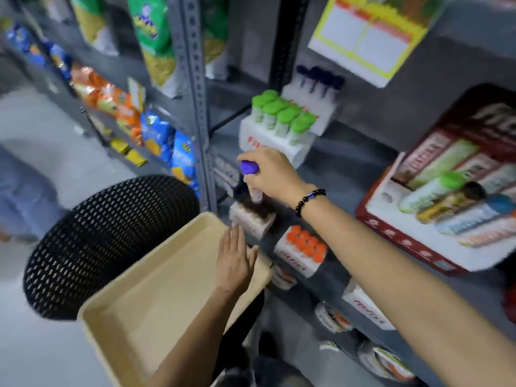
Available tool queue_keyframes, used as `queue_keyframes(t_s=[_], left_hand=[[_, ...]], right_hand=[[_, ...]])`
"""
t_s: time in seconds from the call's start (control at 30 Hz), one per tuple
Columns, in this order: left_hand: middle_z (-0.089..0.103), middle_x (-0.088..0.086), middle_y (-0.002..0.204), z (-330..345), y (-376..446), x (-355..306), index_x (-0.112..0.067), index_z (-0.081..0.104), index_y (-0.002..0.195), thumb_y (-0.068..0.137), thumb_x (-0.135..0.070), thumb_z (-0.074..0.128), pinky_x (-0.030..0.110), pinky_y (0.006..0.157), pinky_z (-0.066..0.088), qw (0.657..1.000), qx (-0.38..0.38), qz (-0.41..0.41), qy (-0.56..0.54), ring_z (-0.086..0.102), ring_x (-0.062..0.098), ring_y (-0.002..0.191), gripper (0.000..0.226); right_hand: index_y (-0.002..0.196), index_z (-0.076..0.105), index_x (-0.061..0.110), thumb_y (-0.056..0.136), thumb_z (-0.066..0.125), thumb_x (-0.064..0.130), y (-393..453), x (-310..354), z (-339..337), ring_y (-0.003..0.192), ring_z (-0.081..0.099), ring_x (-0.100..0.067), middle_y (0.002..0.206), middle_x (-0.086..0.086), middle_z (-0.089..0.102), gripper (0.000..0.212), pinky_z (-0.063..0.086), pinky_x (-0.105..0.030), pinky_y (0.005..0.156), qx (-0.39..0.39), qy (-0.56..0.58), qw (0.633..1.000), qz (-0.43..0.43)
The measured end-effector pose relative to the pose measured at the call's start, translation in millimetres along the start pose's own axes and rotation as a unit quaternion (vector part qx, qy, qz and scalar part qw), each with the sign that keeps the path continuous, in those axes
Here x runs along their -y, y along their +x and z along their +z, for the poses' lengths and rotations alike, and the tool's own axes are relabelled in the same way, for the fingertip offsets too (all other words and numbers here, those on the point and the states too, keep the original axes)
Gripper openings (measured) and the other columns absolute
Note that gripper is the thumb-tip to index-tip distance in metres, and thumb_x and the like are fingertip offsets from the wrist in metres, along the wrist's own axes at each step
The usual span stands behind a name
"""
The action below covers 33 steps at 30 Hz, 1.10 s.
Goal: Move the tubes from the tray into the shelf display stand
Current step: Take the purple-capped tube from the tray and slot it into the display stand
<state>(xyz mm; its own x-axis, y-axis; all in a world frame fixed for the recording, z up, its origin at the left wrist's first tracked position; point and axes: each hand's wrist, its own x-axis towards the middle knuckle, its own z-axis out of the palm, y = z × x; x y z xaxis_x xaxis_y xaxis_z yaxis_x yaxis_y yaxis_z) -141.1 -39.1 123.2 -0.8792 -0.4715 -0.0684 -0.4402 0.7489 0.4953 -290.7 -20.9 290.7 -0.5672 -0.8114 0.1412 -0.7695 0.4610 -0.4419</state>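
Observation:
My right hand (272,174) grips a purple-capped tube (250,177) upright, just above a white display stand (251,219) at the shelf's front edge. My left hand (234,258) lies flat, fingers apart, on the far rim of the beige tray (156,297), which shows no tubes inside. Further back on the shelf stand a white stand with green-capped tubes (282,115), one with dark purple-capped tubes (321,79), and, nearer, one with orange-capped tubes (305,244).
The tray rests on a black perforated stool (92,241). A grey metal shelf upright (195,88) stands left of the stands. A red and white box of lying tubes (452,196) sits at right. Snack bags (156,135) fill the shelves at left.

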Motion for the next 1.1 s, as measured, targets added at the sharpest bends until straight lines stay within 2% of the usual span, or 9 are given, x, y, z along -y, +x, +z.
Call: queue_keyframes(t_s=[0.1, 0.2, 0.27, 0.37, 0.43, 0.73, 0.87, 0.97, 1.1], left_hand=[[0.034, 0.030, 0.142, -12, 21, -36, 0.010, 0.034, 0.134, 0.089, -0.056, -0.006, 0.054, 0.109, 0.026, 0.996, -0.004, 0.090, 0.013, 0.030, 0.047, 0.132, 0.089], [0.020, 0.025, 0.150, -15, 41, -71, 0.005, 0.021, 0.141, 0.078, -0.065, -0.020, 0.045, 0.116, 0.011, 0.988, -0.004, 0.152, 0.021, 0.014, 0.039, 0.141, 0.102], [0.014, 0.023, 0.153, -13, 52, -92, 0.002, 0.015, 0.143, 0.078, -0.064, -0.019, 0.042, 0.117, 0.006, 0.983, -0.016, 0.178, 0.032, 0.009, 0.035, 0.142, 0.099], [0.009, 0.021, 0.154, -6, 68, -118, 0.000, 0.010, 0.144, 0.095, -0.048, 0.013, 0.041, 0.118, 0.004, 0.978, -0.013, 0.201, 0.055, 0.004, 0.032, 0.143, 0.068], [0.008, 0.020, 0.155, 1, 79, -132, 0.000, 0.008, 0.144, 0.099, -0.040, 0.027, 0.040, 0.118, 0.002, 0.974, -0.010, 0.216, 0.065, 0.002, 0.031, 0.143, 0.063], [-0.002, 0.015, 0.157, 35, 109, -166, -0.006, -0.001, 0.145, 0.097, -0.049, 0.018, 0.040, 0.118, -0.003, 0.962, 0.088, 0.234, 0.112, -0.007, 0.029, 0.143, 0.067], [-0.006, 0.013, 0.157, 46, 111, -163, -0.012, -0.004, 0.146, 0.094, -0.055, 0.009, 0.042, 0.116, -0.007, 0.954, 0.085, 0.235, 0.166, -0.010, 0.029, 0.143, 0.069], [-0.007, 0.012, 0.157, 48, 112, -163, -0.013, -0.005, 0.146, 0.093, -0.055, 0.008, 0.042, 0.115, -0.007, 0.954, 0.083, 0.233, 0.172, -0.011, 0.029, 0.143, 0.069], [-0.009, 0.012, 0.156, 48, 113, -165, -0.013, -0.008, 0.145, 0.093, -0.056, 0.006, 0.042, 0.115, -0.007, 0.953, 0.091, 0.229, 0.178, -0.012, 0.029, 0.143, 0.069]], right_hand=[[0.108, 0.070, 0.012, 0.073, 0.069, 0.011, -28, -14, -63, 0.097, 0.059, -0.035, 0.101, -0.016, 0.068, 0.035, 0.045, -0.033, 0.080, -0.078, -0.008, 0.995, 0.057], [0.105, 0.071, 0.014, 0.072, 0.073, 0.016, -58, -31, -113, 0.097, 0.060, -0.031, 0.102, -0.013, 0.071, 0.033, 0.047, -0.033, 0.082, -0.137, -0.021, 0.984, 0.111], [0.099, 0.071, 0.013, 0.071, 0.075, 0.020, -74, -42, -138, 0.095, 0.061, -0.031, 0.099, -0.012, 0.071, 0.030, 0.050, -0.037, 0.083, -0.163, -0.036, 0.976, 0.140], [0.096, 0.071, 0.012, 0.070, 0.077, 0.024, -93, -59, -166, 0.094, 0.062, -0.029, 0.099, -0.010, 0.072, 0.029, 0.051, -0.038, 0.083, -0.193, -0.047, 0.964, 0.176], [0.097, 0.072, 0.012, 0.069, 0.078, 0.026, -101, -69, -178, 0.095, 0.063, -0.028, 0.100, -0.011, 0.072, 0.032, 0.051, -0.037, 0.084, -0.201, -0.056, 0.959, 0.194], [0.114, 0.068, 0.019, 0.078, 0.072, 0.026, -118, -105, -207, 0.112, 0.060, -0.021, 0.120, -0.002, 0.068, 0.037, 0.044, -0.025, 0.094, -0.146, -0.081, 0.956, 0.243], [0.091, 0.075, 0.016, 0.079, 0.071, 0.020, -120, -116, -214, 0.095, 0.063, -0.022, 0.102, -0.004, 0.072, 0.014, 0.043, -0.020, 0.074, -0.117, -0.088, 0.954, 0.260], [0.088, 0.075, 0.014, 0.073, 0.075, 0.016, -119, -120, -220, 0.079, 0.058, -0.017, 0.085, 0.000, 0.065, 0.016, 0.037, -0.019, 0.054, -0.071, -0.097, 0.951, 0.284], [0.094, 0.073, 0.015, 0.068, 0.072, 0.005, -116, -124, -226, 0.081, 0.057, -0.017, 0.092, -0.001, 0.063, 0.028, 0.042, -0.019, 0.057, 0.008, -0.100, 0.944, 0.314]])
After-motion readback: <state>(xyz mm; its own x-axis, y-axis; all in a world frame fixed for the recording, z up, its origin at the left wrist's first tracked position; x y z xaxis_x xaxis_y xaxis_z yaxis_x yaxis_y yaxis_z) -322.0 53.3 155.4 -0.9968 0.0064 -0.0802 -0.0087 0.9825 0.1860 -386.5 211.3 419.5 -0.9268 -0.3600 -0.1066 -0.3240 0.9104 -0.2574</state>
